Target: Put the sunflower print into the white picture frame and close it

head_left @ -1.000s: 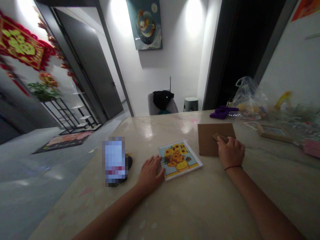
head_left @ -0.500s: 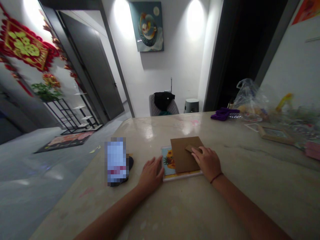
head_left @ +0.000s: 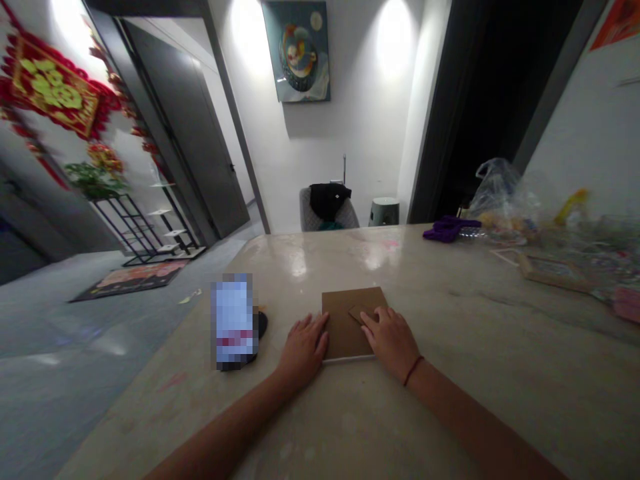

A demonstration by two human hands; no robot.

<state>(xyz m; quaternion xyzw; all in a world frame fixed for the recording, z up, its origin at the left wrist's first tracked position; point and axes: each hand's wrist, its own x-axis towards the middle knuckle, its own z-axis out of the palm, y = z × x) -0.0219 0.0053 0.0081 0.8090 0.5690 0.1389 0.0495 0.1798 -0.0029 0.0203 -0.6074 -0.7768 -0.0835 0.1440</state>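
Observation:
A brown cardboard backing board [head_left: 341, 340] with a small raised flap [head_left: 356, 313] lies flat on the table, covering a sunflower picture in its tray-like frame. Only a pale strip of the frame [head_left: 349, 361] shows along the near edge. My right hand [head_left: 393, 339], a dark cord round its wrist, is on the board's right part and grips it at the flap. At the left edge, my left hand [head_left: 303, 347] rests with its fingers stretched out, the fingertips touching the board's side.
A phone [head_left: 234, 323] with a blurred screen leans on a dark stand to the left. At the far right sit a purple cloth [head_left: 447, 229], a clear plastic bag [head_left: 503, 200] and a wooden frame [head_left: 553, 272]. A chair [head_left: 330, 208] stands beyond the table [head_left: 450, 360].
My right hand has moved left with the backing board, which now hides the sunflower picture that showed on the left. My left hand has stayed nearly in place.

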